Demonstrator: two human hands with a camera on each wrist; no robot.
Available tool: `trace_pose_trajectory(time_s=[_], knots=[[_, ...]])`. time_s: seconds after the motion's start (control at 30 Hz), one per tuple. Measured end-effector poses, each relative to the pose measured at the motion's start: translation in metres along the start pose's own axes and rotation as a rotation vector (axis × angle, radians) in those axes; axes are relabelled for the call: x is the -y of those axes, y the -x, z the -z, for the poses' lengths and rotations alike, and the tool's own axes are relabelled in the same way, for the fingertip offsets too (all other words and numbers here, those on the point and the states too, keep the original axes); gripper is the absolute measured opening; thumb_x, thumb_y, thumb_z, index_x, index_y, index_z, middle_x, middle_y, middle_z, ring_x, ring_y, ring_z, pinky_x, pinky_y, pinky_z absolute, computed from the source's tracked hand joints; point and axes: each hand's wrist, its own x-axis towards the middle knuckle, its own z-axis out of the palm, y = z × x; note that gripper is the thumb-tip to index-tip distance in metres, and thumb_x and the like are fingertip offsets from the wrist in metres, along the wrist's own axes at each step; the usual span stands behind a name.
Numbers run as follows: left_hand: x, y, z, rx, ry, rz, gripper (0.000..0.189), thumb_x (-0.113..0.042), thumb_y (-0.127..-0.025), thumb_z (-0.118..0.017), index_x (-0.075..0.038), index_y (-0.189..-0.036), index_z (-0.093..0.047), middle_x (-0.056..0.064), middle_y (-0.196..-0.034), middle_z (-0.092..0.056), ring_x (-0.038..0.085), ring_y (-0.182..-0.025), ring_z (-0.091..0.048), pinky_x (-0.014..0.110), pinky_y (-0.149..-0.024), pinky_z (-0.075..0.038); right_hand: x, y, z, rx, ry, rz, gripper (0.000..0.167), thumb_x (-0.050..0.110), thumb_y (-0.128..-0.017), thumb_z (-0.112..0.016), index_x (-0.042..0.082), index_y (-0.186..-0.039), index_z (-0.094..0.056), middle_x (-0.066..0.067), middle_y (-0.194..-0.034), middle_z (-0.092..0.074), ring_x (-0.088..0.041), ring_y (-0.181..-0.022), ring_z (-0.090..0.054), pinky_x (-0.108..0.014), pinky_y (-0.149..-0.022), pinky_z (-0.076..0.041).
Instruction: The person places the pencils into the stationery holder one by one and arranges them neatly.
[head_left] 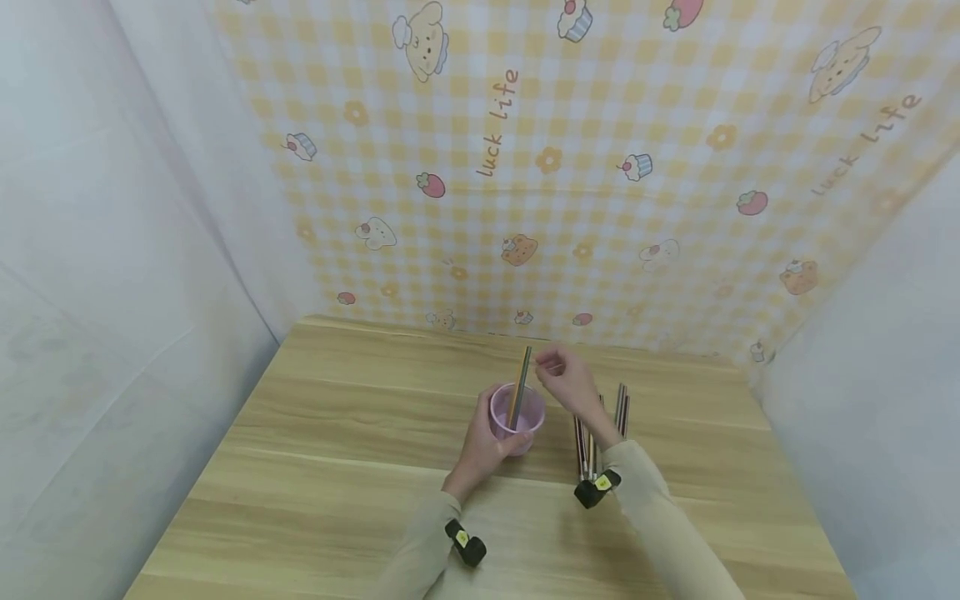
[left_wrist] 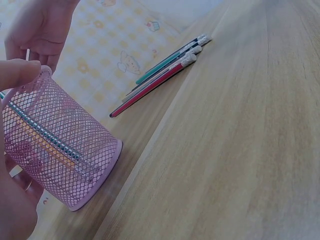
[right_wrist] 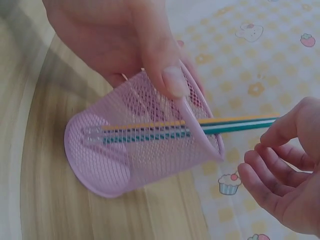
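A pink mesh pencil cup (head_left: 536, 414) stands tilted above the wooden table, and my left hand (head_left: 482, 442) grips its side, thumb near the rim. Yellow and green pencils (head_left: 521, 387) lean inside it, with their eraser ends at the bottom, seen through the mesh in the right wrist view. Beside their upper ends is my right hand (head_left: 570, 385), its fingers loosely bent and nothing visibly held between them. Several loose pencils (head_left: 580, 450) lie on the table under and beside the right forearm; red (left_wrist: 150, 90) and green ones show in the left wrist view.
The wooden table (head_left: 337, 417) ends at the back against a yellow checked cloth (head_left: 465, 217) with cartoon prints. White sheets (head_left: 112, 292) hang along both sides. Each wrist wears a small black camera (head_left: 465, 546).
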Motion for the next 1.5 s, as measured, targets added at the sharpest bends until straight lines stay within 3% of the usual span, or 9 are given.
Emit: trace_pose_trajectory(time_s=[0.13,0.4,0.63,0.8,1.07,1.27,1.5], knots=[[0.000,0.001,0.000,-0.009,-0.014,0.010,0.093,-0.013,-0.075,-0.088,-0.011,-0.151,-0.035,0.014,-0.147,-0.049,0.036,-0.134,-0.049,0.058,-0.116,-0.039,-0.003,0.002,0.007,0.001,0.029,-0.047,0.025,0.011,-0.094,-0.065,0.001,-0.117,-0.065,-0.019,-0.111,-0.070,-0.032,-0.098,-0.068,-0.040,-0.082,-0.061],[0.000,-0.001,-0.002,-0.002,0.011,0.004,0.094,-0.002,-0.075,-0.084,0.002,-0.152,-0.030,0.030,-0.148,-0.043,0.050,-0.135,-0.043,0.069,-0.115,-0.032,-0.016,0.002,0.025,-0.009,0.072,-0.119,0.025,0.015,-0.095,-0.061,0.005,-0.118,-0.064,-0.020,-0.115,-0.068,-0.035,-0.104,-0.066,-0.041,-0.084,-0.061],[-0.001,0.000,0.000,-0.004,0.001,0.030,0.092,-0.009,-0.075,-0.087,-0.011,-0.151,-0.036,0.018,-0.148,-0.048,0.041,-0.135,-0.047,0.063,-0.116,-0.036,-0.040,0.004,0.040,-0.031,0.091,-0.176,0.031,0.014,-0.095,-0.058,0.002,-0.123,-0.062,-0.021,-0.120,-0.065,-0.036,-0.108,-0.064,-0.044,-0.088,-0.059],[0.000,0.001,0.000,-0.010,-0.020,0.020,0.092,-0.015,-0.073,-0.088,-0.013,-0.150,-0.037,0.014,-0.146,-0.050,0.037,-0.134,-0.049,0.059,-0.115,-0.039,-0.057,0.004,0.049,-0.048,0.100,-0.206,0.033,0.013,-0.096,-0.057,-0.002,-0.126,-0.059,-0.024,-0.121,-0.064,-0.038,-0.109,-0.063,-0.042,-0.087,-0.059],[0.001,0.001,0.000,-0.013,-0.028,0.014,0.092,-0.018,-0.074,-0.087,-0.012,-0.151,-0.036,0.014,-0.147,-0.049,0.037,-0.134,-0.049,0.059,-0.115,-0.040,-0.077,0.007,0.068,-0.090,0.093,-0.259,0.036,0.010,-0.094,-0.058,-0.005,-0.127,-0.056,-0.025,-0.122,-0.062,-0.039,-0.111,-0.062,-0.037,-0.085,-0.059],[0.001,0.001,0.000,-0.010,-0.015,0.026,0.092,-0.013,-0.075,-0.087,-0.014,-0.151,-0.036,0.014,-0.149,-0.048,0.037,-0.137,-0.047,0.060,-0.116,-0.038,-0.086,0.013,0.077,-0.120,0.138,-0.266,0.037,0.007,-0.093,-0.056,-0.009,-0.126,-0.056,-0.030,-0.121,-0.062,-0.043,-0.110,-0.062,-0.043,-0.087,-0.059],[-0.001,0.001,-0.001,0.006,-0.003,0.031,0.095,-0.006,-0.077,-0.084,-0.008,-0.154,-0.030,0.024,-0.152,-0.043,0.045,-0.139,-0.043,0.064,-0.117,-0.035,-0.102,0.020,0.086,-0.126,0.182,-0.292,0.037,0.004,-0.090,-0.055,-0.012,-0.123,-0.058,-0.034,-0.118,-0.063,-0.044,-0.105,-0.063,-0.041,-0.081,-0.059]])
